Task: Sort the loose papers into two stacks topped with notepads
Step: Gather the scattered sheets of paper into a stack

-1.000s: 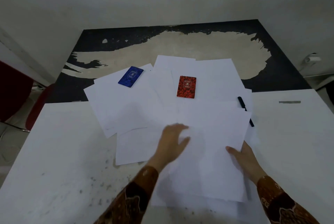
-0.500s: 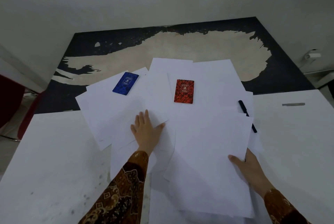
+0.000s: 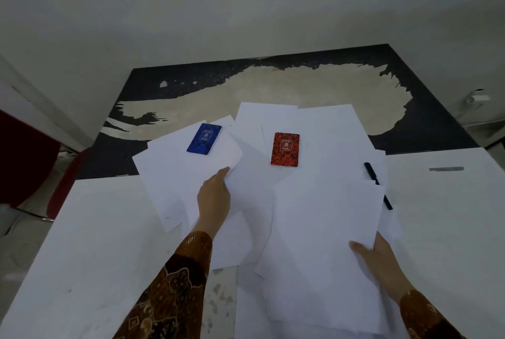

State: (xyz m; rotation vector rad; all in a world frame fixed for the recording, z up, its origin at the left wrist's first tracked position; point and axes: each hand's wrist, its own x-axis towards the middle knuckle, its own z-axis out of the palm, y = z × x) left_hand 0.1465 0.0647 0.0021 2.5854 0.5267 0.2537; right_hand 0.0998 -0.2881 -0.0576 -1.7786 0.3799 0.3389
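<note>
Loose white papers (image 3: 322,130) lie fanned over the table's middle. A blue notepad (image 3: 204,139) rests on the left sheets and a red notepad (image 3: 285,149) on the middle ones. My left hand (image 3: 214,197) pinches the near corner of the left sheet (image 3: 175,172) that carries the blue notepad; that corner looks slightly lifted. My right hand (image 3: 378,258) holds the right edge of a batch of sheets (image 3: 319,243) in front of me, thumb on top.
A black pen (image 3: 377,184) lies partly under the papers at the right. The white table (image 3: 87,243) meets a dark, worn tabletop (image 3: 273,84) behind. A red chair (image 3: 24,163) stands at the left. A grey tape strip (image 3: 446,169) is on the right.
My left hand moved forward and left from the middle sheets and took hold of the corner of the sheet under the blue notepad. My right hand kept its grip on the batch.
</note>
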